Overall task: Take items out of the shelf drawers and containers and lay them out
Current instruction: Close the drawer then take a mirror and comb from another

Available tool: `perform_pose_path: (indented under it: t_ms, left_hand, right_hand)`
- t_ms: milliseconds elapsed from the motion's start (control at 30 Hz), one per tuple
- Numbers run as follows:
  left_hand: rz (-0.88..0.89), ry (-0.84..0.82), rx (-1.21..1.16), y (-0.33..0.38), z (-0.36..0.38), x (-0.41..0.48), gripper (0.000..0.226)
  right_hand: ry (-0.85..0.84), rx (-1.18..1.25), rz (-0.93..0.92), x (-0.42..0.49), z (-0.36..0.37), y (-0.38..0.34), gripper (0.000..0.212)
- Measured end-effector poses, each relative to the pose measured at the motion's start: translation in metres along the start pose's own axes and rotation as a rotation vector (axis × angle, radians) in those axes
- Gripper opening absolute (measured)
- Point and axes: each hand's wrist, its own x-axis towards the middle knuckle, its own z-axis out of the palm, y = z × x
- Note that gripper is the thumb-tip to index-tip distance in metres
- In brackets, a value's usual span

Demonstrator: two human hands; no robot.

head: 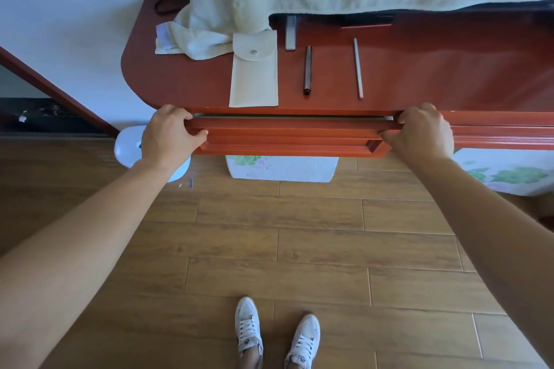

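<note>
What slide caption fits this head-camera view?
Left hand and right hand grip a slightly open drawer below a shelf top holding a cream pouch, dark rod and grey stick.

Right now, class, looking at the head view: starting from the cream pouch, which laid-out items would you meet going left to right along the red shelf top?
cream snap pouch → grey flat bar → dark tube → thin silver rod

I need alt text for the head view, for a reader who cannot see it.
A person's left hand and right hand grip the two ends of a red-brown drawer front, slightly open under a matching shelf top. On the top lie a cream fabric pouch, a dark rod and a thin grey stick.
</note>
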Motion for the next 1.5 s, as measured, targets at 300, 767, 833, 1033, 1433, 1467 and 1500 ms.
perform_pose_path:
  t_ms: [300,767,833,1033,1433,1467,1500]
  left_hand:
    - [0.005,-0.001,-0.005,0.0,-0.004,0.01,0.036]
    - [-0.056,0.073,0.11,0.006,0.004,0.019,0.036]
    - [-0.075,0.071,0.087,0.007,0.005,0.018,0.034]
    - [-0.093,0.063,0.014,0.002,0.008,0.015,0.029]
    - [-0.037,0.024,-0.062,0.012,0.007,-0.004,0.026]
    - [-0.029,0.014,-0.076,0.015,0.008,-0.007,0.026]
    - [-0.023,0.005,-0.088,0.019,0.008,-0.011,0.026]
  right_hand:
    - [0.001,-0.088,0.002,0.006,0.001,-0.004,0.037]
    - [0.017,-0.14,0.074,0.016,0.005,-0.009,0.026]
    - [0.012,-0.125,0.083,0.016,0.005,-0.008,0.027]
    - [0.006,-0.046,0.053,0.009,0.003,-0.004,0.021]
    - [0.042,0.109,0.052,-0.007,-0.005,0.006,0.027]
    - [0.042,0.112,0.053,-0.009,-0.006,0.007,0.026]
    - [0.042,0.113,0.048,-0.012,-0.007,0.009,0.025]
